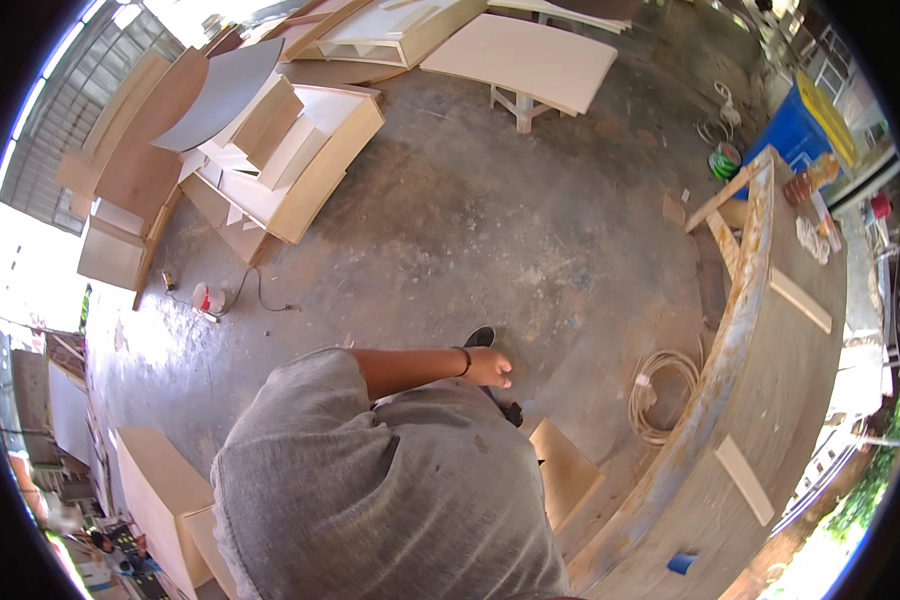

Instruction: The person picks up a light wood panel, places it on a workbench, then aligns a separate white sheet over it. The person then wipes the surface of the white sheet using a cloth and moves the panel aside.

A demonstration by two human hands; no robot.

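My left hand (487, 367) hangs in front of my body, a dark band around its wrist. Its fingers are curled in, and whatever they hold, if anything, is hidden. Just beyond it, the toe of a dark shoe (481, 336) shows on the floor. Another dark shoe tip (512, 413) peeks out below the hand. Nothing on the workbenches is in contact with this hand. My right hand is out of sight.
To the right runs a long wooden bench (770, 390) with loose strips; a coiled hose (660, 395) lies beside it. Unfinished cabinets (325, 180) and a white-topped table (525, 60) stand ahead. A paint bucket (208, 297) and cable are on the left floor. Another person (120, 555) is lower left.
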